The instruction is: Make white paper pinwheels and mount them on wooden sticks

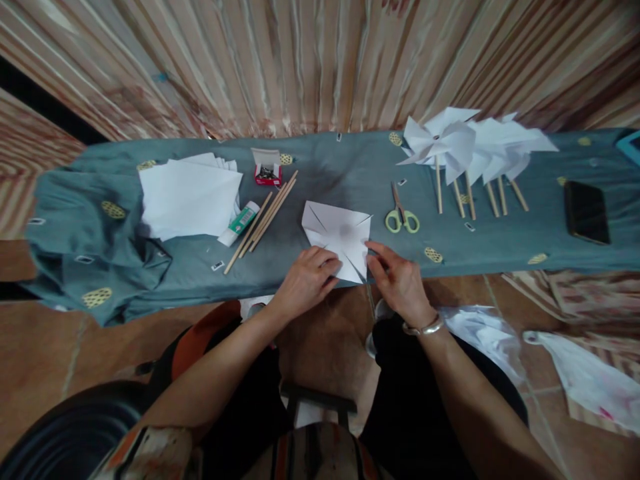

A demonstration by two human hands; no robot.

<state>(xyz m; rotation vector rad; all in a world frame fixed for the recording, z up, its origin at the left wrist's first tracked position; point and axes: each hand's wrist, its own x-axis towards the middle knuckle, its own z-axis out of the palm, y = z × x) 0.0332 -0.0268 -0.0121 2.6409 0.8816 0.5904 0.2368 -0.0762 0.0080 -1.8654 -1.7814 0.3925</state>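
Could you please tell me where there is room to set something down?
Bare cloth shows beyond the cut paper, between the red box and the pinwheels, and nearer in, between the scissors and phone. It is crowded on the left, where wooden sticks, tube and paper stack lie close.

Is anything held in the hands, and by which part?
The cut white paper: the left hand holds its near-left part; the right hand is at its right edge, perhaps only touching.
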